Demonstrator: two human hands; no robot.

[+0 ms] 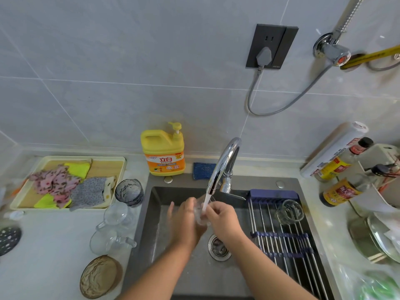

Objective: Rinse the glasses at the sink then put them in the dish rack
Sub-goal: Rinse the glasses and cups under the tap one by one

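A clear glass [201, 214] sits between both my hands over the grey sink [155, 213], under water running from the chrome faucet [225, 161]. My left hand [186, 221] cups the glass from the left. My right hand [223, 221] grips it from the right, fingers at its rim. One clear glass [289, 211] stands on the dish rack [281, 241], which lies across the sink's right side. On the counter left of the sink stand a dark tinted glass [129, 192], a clear glass [116, 215] and clear mugs [108, 239].
A yellow detergent bottle [163, 152] and a blue sponge [203, 171] sit behind the sink. A tray of cloths [67, 184] lies at the left, a round woven mat [100, 277] near the front. Sauce bottles [339, 191] and pot lids [376, 239] crowd the right counter.
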